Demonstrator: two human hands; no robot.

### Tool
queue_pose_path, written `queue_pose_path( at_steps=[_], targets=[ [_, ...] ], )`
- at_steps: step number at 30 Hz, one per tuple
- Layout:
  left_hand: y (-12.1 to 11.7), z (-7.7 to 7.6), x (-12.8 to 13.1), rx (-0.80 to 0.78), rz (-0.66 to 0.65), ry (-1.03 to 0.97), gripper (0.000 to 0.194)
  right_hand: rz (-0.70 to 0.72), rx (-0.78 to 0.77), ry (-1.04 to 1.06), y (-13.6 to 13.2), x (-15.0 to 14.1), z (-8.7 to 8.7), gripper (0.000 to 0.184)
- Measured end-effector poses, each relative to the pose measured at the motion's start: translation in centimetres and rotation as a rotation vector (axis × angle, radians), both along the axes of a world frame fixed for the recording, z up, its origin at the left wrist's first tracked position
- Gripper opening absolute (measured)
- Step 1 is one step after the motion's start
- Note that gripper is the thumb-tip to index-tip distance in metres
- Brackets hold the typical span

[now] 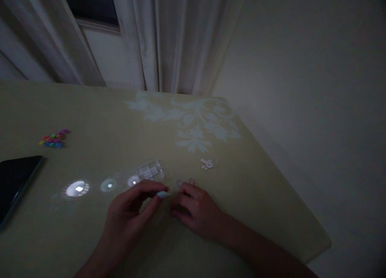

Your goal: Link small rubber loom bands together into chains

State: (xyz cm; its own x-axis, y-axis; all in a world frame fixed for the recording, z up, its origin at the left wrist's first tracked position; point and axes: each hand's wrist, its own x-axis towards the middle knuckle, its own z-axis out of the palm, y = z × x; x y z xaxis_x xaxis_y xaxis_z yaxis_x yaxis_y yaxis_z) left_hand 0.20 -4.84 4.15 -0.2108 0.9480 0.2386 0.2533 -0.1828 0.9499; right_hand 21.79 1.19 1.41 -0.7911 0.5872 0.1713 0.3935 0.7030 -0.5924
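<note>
My left hand (pixel 129 209) pinches a small pale bluish-white piece (pixel 163 194) between thumb and fingertips, just above the table. Its exact kind is too blurred to make out. Close by on the right, my right hand (pixel 196 207) has its fingers curled together, and whatever they may grip is hidden. Small thin rings (pixel 193 182) lie right behind the right hand's knuckles. Beyond my left fingers rests a clear plastic compartment box (pixel 150 170). Farther off on the right are small white plastic pieces (pixel 207 163).
A pale table (pixel 259 197) with a white floral pattern runs back to the curtains (pixel 181 41). On its left lie a dark phone or tablet (pixel 18 185) and a cluster of small colourful pieces (pixel 54 139). Bright reflections show on the tabletop. A wall borders the right side.
</note>
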Motion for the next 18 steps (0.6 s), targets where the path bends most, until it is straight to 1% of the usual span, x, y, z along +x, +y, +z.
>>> queue_pose_path(
  at_steps=[3, 5, 6, 8, 11, 12, 15, 18],
  targets=[
    [0.1, 0.1, 0.0, -0.002, -0.018, 0.008, 0.013, 0.008, 0.021, -0.006, 0.0, -0.2, 0.2, 0.011],
    [0.1, 0.2, -0.2, 0.001, -0.023, 0.014, 0.014, 0.006, 0.006, 0.025, 0.0, -0.2, 0.5, 0.01],
    [0.2, 0.1, -0.3, 0.011, -0.023, 0.018, 0.014, -0.01, -0.025, 0.065, 0.1, -0.2, 0.7, 0.01],
    [0.3, 0.1, -0.3, 0.03, -0.044, 0.032, 0.014, -0.076, -0.138, 0.193, 0.2, -0.1, 1.3, 0.009],
    [0.4, 0.0, 0.0, 0.053, -0.134, 0.041, 0.016, -0.212, -0.33, 0.396, 0.3, 0.2, 2.3, 0.005],
    [0.4, 0.0, 0.2, 0.053, -0.168, 0.039, 0.017, -0.235, -0.373, 0.44, 0.2, 0.3, 2.6, 0.002],
    [0.4, -0.2, 0.8, 0.05, -0.241, 0.031, 0.021, -0.221, -0.457, 0.493, 0.0, 0.4, 3.1, 0.003],
    [0.4, -0.2, 1.0, 0.071, -0.264, 0.052, 0.024, -0.217, -0.461, 0.524, -0.2, 0.3, 3.0, 0.003]
  ],
)
